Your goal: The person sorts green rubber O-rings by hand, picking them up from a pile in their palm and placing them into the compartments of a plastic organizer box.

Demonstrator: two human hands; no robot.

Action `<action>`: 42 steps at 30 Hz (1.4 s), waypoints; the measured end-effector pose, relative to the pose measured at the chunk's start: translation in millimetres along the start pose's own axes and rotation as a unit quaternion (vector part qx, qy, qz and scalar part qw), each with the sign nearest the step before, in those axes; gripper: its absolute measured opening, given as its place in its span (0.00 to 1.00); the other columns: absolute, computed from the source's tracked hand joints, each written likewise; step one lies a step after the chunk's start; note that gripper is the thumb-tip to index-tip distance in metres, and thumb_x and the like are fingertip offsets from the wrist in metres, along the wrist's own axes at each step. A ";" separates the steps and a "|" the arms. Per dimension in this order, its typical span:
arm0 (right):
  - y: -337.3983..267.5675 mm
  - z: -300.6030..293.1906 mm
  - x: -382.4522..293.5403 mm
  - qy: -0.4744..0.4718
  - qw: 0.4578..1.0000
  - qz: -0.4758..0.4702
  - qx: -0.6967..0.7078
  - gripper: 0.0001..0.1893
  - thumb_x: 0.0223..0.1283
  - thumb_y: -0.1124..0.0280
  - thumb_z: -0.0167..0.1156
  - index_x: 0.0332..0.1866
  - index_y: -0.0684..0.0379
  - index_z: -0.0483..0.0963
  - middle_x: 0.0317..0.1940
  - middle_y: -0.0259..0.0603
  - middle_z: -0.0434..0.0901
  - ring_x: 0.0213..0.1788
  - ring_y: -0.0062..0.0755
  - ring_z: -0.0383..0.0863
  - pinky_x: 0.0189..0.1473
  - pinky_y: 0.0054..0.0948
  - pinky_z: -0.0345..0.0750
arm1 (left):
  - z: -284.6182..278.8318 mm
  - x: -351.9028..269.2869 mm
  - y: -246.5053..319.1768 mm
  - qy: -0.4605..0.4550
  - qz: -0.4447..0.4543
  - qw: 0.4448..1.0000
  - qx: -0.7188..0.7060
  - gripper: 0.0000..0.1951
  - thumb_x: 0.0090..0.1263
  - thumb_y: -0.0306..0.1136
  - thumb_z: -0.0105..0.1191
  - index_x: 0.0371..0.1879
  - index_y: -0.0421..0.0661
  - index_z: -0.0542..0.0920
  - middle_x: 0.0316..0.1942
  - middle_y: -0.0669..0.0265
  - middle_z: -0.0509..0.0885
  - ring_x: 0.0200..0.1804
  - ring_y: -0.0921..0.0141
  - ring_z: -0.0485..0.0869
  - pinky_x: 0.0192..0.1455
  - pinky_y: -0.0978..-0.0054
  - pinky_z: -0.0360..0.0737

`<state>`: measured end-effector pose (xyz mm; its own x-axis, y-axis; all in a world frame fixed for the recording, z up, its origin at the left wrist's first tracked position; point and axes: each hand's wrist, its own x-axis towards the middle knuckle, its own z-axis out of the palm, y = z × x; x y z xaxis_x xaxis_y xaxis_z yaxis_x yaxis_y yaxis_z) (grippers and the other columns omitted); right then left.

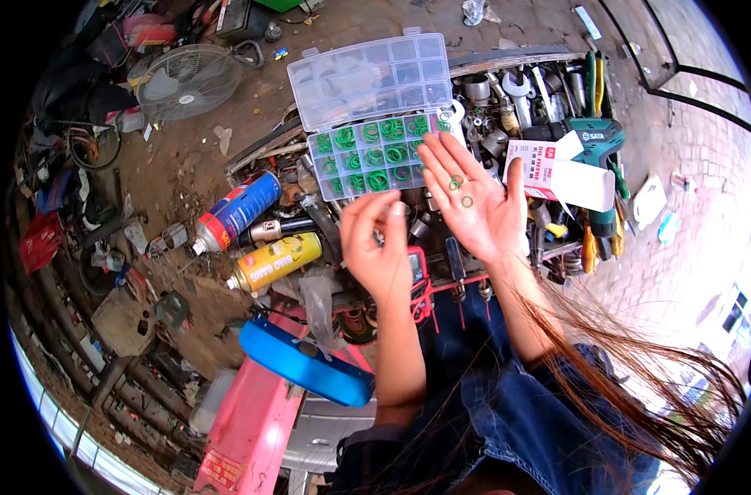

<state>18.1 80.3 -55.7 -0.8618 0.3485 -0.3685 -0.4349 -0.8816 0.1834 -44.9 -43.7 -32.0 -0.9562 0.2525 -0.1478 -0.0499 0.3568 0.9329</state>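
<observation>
My right hand (474,201) is turned palm up with the fingers extended. Small green O-rings (468,202) lie on it, one alone and others overlapping near the finger bases. To its left, my left hand (375,244) is raised with curled fingers, thumb and index tips close together; whether anything is between them I cannot tell. Just beyond both hands sits a clear plastic compartment box (363,153), its lid (372,80) swung back. Green O-rings (377,180) of several sizes fill its compartments. My right fingertips overlap the box's right end in view.
Sockets and wrenches (516,99) crowd the tool tray beneath. A SATA drill (592,139) and an opened oil filter carton (536,167) lie right. Left are spray cans (279,260), a blue curved part (301,365) and a fan (187,83). A red multimeter (417,266) is near me.
</observation>
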 end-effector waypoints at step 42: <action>-23.2 -24.6 -43.5 0.068 0.996 -0.051 0.040 0.44 0.74 0.41 0.39 0.77 0.74 0.49 0.79 0.60 0.50 0.82 0.50 0.47 0.82 0.43 0.47 | 50.5 7.3 -30.9 -0.082 -0.100 0.992 0.009 0.05 0.69 0.26 0.64 0.39 0.38 0.88 0.33 0.75 0.81 0.33 0.83 0.75 0.36 0.85 0.71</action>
<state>72.1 77.7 -66.4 -0.7713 0.3845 -0.5072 -0.5430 -0.8132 0.2094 -35.8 -7.5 -78.6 -0.8681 0.3166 -0.3823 -0.2281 0.4296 0.8737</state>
